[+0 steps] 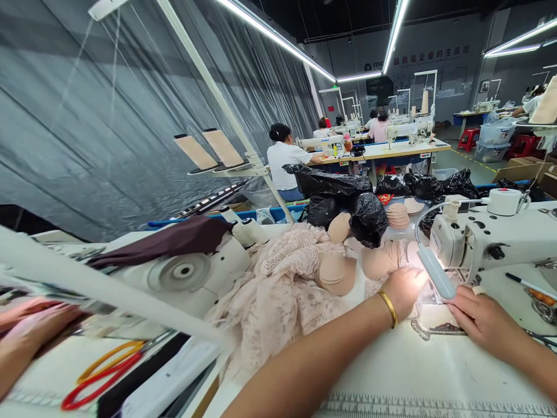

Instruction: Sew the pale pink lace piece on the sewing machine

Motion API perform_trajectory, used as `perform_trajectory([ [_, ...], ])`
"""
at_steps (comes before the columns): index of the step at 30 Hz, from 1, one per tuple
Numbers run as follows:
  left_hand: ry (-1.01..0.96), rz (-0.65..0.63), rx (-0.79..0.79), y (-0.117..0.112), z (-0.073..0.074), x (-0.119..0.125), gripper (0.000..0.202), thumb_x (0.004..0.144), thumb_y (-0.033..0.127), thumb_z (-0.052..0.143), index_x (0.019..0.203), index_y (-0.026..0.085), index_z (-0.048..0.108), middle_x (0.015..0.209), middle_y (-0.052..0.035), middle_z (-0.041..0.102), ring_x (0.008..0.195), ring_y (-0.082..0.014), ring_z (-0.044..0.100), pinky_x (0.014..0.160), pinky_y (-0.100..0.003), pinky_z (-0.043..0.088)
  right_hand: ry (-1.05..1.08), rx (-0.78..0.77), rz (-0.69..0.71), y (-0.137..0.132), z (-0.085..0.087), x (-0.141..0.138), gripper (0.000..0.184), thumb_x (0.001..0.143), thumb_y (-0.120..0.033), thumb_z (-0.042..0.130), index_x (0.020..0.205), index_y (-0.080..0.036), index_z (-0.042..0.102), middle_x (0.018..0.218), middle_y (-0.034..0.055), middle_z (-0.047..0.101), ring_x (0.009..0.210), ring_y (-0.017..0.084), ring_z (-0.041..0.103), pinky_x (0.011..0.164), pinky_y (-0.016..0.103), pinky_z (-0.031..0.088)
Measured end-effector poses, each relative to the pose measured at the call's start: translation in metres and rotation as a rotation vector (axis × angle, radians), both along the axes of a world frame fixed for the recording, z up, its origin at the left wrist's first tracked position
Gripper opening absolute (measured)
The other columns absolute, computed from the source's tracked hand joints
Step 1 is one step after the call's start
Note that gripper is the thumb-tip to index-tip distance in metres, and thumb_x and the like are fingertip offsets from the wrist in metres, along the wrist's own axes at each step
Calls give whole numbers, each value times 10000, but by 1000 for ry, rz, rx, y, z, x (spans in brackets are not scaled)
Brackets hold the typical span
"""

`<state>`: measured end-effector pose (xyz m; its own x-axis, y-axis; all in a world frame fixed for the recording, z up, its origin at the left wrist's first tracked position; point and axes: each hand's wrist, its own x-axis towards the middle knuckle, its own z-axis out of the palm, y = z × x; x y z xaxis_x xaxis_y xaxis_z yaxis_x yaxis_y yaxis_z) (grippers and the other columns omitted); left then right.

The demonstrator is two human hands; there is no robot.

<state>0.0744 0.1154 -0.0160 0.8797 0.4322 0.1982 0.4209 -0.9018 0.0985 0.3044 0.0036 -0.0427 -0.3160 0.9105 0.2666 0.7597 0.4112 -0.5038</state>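
My left hand [405, 290], with a gold bracelet [388, 309] at the wrist, is closed on pale lace fabric [373, 285] beside the needle area of a white sewing machine [450, 238]. Bright light washes out its fingertips. My right hand [489, 318] is on the other side of the needle area, fingers bent together. Their tips lie partly behind a grey lamp [437, 271], so what they hold is hidden. Beige rounded cup pads [337, 273] lie left of my hands, by a large heap of beige lace [282, 290].
A ruler strip [418, 406] runs along the front edge. Red-and-orange-handled scissors [107, 371] lie at left, near another person's hands [39, 328]. Black plastic bags [333, 183] and stacked pads [397, 216] are behind. A thread stand pole [217, 98] slants across.
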Motion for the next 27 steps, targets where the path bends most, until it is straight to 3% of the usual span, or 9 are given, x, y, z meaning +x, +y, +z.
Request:
perform_trajectory([
  [4,-107,-9,-158,-42,16,-28,299,896,63,564,1168,162,638,1086,-109,728,1044,-245,676,974,-371,528,465,-373,-133,-5,17,-31,309,1041,-537,503,1132,-272,632,818,1,646,746,220,633,668,349,490],
  [7,-484,-22,-851,-104,11,-45,347,907,346,754,1215,204,680,1294,-142,706,1251,-310,632,1124,-455,451,838,-506,-182,-13,26,-61,559,904,-582,685,1330,-236,580,764,-21,631,729,219,636,675,344,512],
  [8,-583,25,-1192,-123,7,-47,482,815,458,871,1181,196,696,1213,-150,735,1184,-316,670,1080,-449,482,905,-505,-193,-17,27,-70,609,877,-577,722,1355,-231,574,746,-29,620,718,213,627,681,343,515],
  [10,-623,58,-1531,-153,-2,-46,708,826,753,749,1224,174,670,1085,-166,763,997,-282,745,909,-418,571,992,-470,-215,-32,24,-84,628,864,-564,757,1374,-247,575,735,-35,617,712,205,625,699,340,528],
  [12,-919,247,-1863,-164,-6,-40,759,766,766,801,1203,158,680,1095,-162,766,982,-239,755,928,-361,568,1050,-425,-242,-53,18,-92,620,872,-556,769,1394,-285,571,756,-29,638,738,207,648,722,337,548],
  [16,-1602,546,-1795,-152,0,-32,529,676,382,986,1082,158,732,1174,-126,770,1069,-222,728,989,-302,545,1066,-423,-270,-87,6,-95,703,861,-601,779,1463,-333,534,861,15,727,747,223,706,724,340,590],
  [19,-1650,583,-1806,-142,6,-30,523,609,279,995,1051,133,755,1083,-120,791,995,-248,739,916,-315,573,1075,-456,-274,-93,6,-92,725,896,-640,720,1516,-345,484,1024,66,781,876,260,757,818,390,623],
  [24,-1639,526,-2089,-141,11,-25,525,786,508,869,1100,99,773,1060,-130,793,964,-247,747,882,-323,577,1046,-375,-360,-86,-5,-83,675,892,-592,758,1469,-317,543,1164,86,778,1029,266,758,899,353,625],
  [27,-1711,487,-1904,-142,14,-20,445,729,406,949,1023,120,775,1005,-115,795,927,-237,746,865,-314,563,987,-325,-345,-88,-16,-79,647,844,-583,810,1395,-308,613,1106,68,787,976,263,765,857,328,638],
])
